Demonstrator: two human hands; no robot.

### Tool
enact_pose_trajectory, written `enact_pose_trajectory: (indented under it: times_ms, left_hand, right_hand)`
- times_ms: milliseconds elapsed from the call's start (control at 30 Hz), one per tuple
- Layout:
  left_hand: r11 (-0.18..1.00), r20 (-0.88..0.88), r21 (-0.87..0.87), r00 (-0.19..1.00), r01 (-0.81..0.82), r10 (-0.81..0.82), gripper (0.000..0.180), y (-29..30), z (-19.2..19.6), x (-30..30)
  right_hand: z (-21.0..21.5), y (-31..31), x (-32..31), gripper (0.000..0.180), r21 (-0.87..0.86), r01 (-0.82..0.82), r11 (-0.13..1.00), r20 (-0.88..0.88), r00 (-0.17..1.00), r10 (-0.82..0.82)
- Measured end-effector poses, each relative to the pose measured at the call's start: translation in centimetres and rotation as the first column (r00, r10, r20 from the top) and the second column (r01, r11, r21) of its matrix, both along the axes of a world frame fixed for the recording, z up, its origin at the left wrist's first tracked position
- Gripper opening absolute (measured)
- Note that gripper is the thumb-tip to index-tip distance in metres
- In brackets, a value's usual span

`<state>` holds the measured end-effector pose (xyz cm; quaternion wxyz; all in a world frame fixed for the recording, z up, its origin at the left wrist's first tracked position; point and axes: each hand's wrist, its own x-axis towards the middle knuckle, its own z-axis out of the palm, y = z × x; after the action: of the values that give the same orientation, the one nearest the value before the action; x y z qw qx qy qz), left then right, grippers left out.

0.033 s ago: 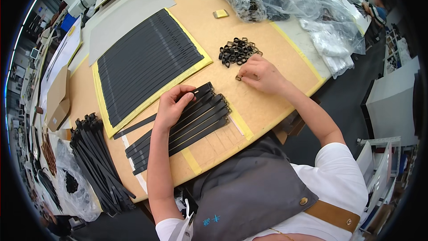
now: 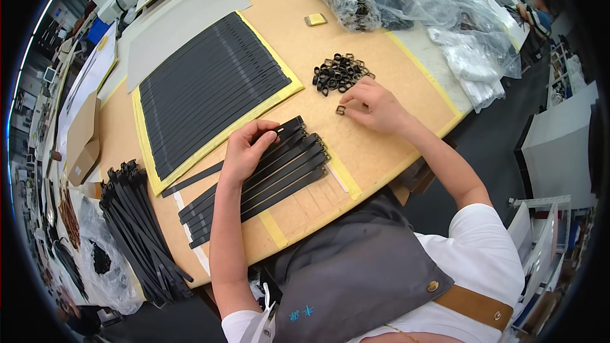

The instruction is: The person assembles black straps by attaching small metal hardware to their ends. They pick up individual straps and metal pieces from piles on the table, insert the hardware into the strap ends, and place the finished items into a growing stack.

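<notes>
A black strap (image 2: pixel 291 126) with a small slot near its end is pinched between the thumb and fingers of my left hand (image 2: pixel 246 146). It lies slanted across the table, its lower part passing behind my left wrist. My right hand (image 2: pixel 375 107) is closed at the fingertips on a small dark metal buckle (image 2: pixel 340 110), just above the board. Beyond that hand lies a loose pile of similar buckles and black loops (image 2: pixel 340 73). Under and beside my left forearm several black straps (image 2: pixel 286 174) lie side by side, with buckles at their right ends.
A yellow-edged panel (image 2: pixel 295 86) carries rows of black straps. At the left edge hangs a thick bundle of straps (image 2: pixel 136 228). Clear plastic bags (image 2: pixel 346 0) crowd the far right, near a small yellow-and-dark block (image 2: pixel 315 20). A brown cardboard piece (image 2: pixel 84 136) stands at left.
The buckle at my right fingertips has turned slightly and shows more of its frame. My left hand and the strap have hardly moved.
</notes>
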<state>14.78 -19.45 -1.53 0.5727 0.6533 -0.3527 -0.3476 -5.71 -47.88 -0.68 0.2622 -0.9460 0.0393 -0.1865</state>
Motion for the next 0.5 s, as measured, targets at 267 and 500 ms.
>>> enact_pose_trajectory:
  times_ms: [267, 500]
  left_hand:
    - [1.0, 0.055, 0.019, 0.998, -0.014, 0.013, 0.022, -0.3, -0.8, -0.4]
    - [0.999, 0.121, 0.023, 0.992, -0.031, 0.028, 0.023, 0.1, -0.2, -0.6]
  right_hand:
    - [-0.8, 1.3, 1.0, 0.016, -0.097, -0.05, 0.994, -0.109, 0.993, 0.039]
    - [1.5, 1.1, 3.0, 0.02, 0.292, 0.103, 0.951, -0.373, 0.928, 0.014]
